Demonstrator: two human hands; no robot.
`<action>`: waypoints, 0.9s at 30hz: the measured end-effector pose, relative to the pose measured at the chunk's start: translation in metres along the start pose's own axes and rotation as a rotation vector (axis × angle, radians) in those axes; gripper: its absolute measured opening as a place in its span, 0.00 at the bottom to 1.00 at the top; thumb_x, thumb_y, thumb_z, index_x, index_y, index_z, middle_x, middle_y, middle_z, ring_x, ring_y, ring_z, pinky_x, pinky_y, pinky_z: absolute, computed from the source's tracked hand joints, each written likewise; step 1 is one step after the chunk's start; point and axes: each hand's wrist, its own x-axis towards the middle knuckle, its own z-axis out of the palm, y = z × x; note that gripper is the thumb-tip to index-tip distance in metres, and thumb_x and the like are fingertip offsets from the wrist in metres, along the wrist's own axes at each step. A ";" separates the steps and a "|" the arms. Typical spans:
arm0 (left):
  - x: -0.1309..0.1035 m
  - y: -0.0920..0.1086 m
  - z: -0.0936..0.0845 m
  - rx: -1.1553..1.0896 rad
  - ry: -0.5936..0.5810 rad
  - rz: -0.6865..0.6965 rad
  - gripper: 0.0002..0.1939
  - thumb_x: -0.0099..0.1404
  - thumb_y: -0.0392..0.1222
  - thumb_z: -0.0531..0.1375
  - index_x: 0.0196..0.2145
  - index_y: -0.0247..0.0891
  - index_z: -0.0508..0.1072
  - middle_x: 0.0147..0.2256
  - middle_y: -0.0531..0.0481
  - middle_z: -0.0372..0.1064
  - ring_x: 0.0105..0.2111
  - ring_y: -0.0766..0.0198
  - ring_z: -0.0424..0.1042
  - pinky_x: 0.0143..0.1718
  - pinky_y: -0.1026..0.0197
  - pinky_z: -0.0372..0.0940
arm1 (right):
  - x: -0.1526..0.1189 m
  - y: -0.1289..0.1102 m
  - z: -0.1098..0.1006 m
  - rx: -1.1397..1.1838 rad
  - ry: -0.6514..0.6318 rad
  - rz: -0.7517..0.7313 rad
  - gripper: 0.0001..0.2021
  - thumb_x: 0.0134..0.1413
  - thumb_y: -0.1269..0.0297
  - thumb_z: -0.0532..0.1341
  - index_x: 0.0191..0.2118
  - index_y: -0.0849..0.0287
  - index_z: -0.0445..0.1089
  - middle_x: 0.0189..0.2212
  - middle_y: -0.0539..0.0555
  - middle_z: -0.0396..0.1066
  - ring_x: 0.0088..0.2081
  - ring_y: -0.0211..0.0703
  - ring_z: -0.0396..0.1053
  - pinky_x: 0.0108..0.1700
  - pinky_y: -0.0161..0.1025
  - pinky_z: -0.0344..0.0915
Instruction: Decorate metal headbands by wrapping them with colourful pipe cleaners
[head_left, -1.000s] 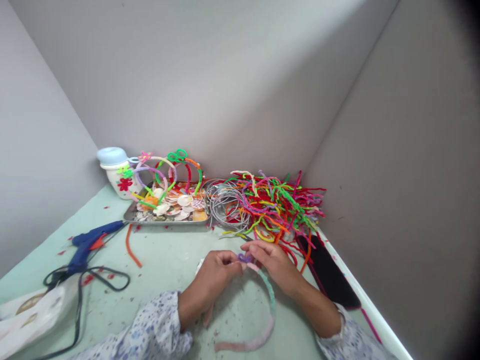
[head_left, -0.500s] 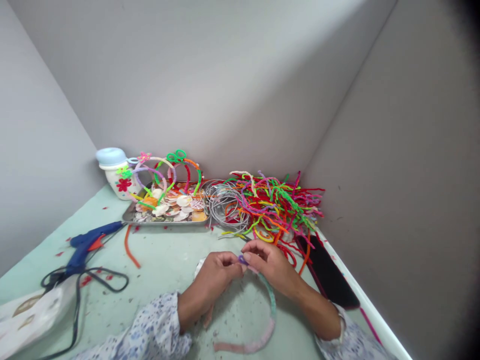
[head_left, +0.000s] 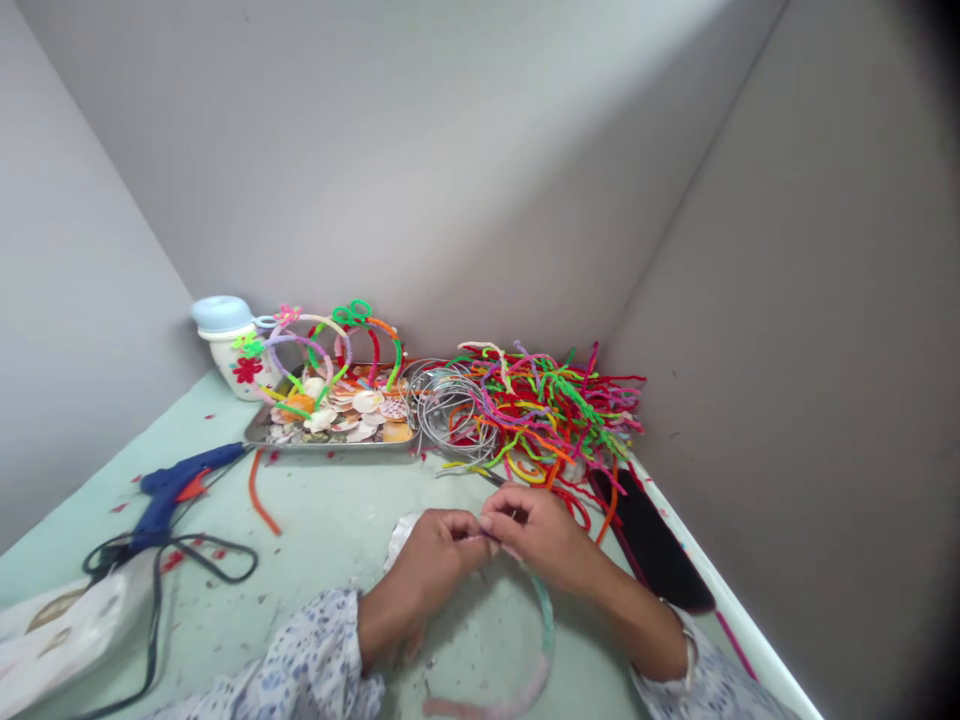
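Observation:
A curved headband (head_left: 546, 625), wrapped in fuzzy teal and pale pink, hangs below my hands with its lower end near the frame's bottom edge. My right hand (head_left: 541, 530) pinches its upper end, where a bit of purple pipe cleaner shows between the fingertips. My left hand (head_left: 439, 550) is closed at the same spot, thumb and forefinger meeting the right fingertips. Most of the purple piece is hidden by the fingers. Something white and crumpled (head_left: 401, 538) lies behind my left hand.
A blue glue gun (head_left: 176, 480) with a black cord lies left, near a white bag (head_left: 82, 630). Behind stand a tray of shells (head_left: 337, 447) with finished headbands, a white jar (head_left: 232, 360), coiled wire (head_left: 454, 415) and a heap of pipe cleaners (head_left: 570, 410). A black phone (head_left: 660, 545) lies right.
My fingertips have come closer together over the purple piece, which shows less now. The headband's lower end has shifted slightly down and left.

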 end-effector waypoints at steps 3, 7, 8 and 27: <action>0.004 -0.002 -0.004 -0.031 0.029 -0.020 0.09 0.53 0.42 0.59 0.21 0.35 0.67 0.15 0.59 0.53 0.16 0.73 0.49 0.18 0.66 0.44 | 0.003 0.002 -0.007 0.149 0.007 0.062 0.11 0.57 0.60 0.55 0.37 0.60 0.70 0.29 0.51 0.70 0.30 0.38 0.66 0.32 0.34 0.61; 0.010 -0.004 -0.009 -0.141 0.054 -0.035 0.12 0.53 0.47 0.61 0.23 0.35 0.67 0.15 0.59 0.54 0.15 0.73 0.48 0.17 0.67 0.43 | 0.006 0.009 -0.007 0.169 -0.020 0.030 0.10 0.53 0.61 0.59 0.39 0.60 0.70 0.30 0.51 0.70 0.32 0.38 0.67 0.34 0.33 0.61; 0.011 -0.004 -0.010 -0.164 0.057 -0.028 0.12 0.53 0.47 0.61 0.23 0.35 0.67 0.15 0.59 0.54 0.15 0.74 0.48 0.17 0.67 0.43 | 0.006 0.010 -0.006 0.157 -0.026 0.031 0.09 0.52 0.62 0.59 0.38 0.60 0.70 0.29 0.50 0.70 0.31 0.38 0.66 0.33 0.33 0.61; 0.010 -0.001 -0.012 -0.195 0.156 0.075 0.15 0.57 0.51 0.59 0.30 0.34 0.72 0.15 0.56 0.60 0.16 0.72 0.55 0.18 0.69 0.50 | 0.004 0.016 0.011 0.123 0.116 0.090 0.07 0.52 0.62 0.57 0.33 0.59 0.70 0.19 0.46 0.65 0.24 0.37 0.63 0.28 0.33 0.59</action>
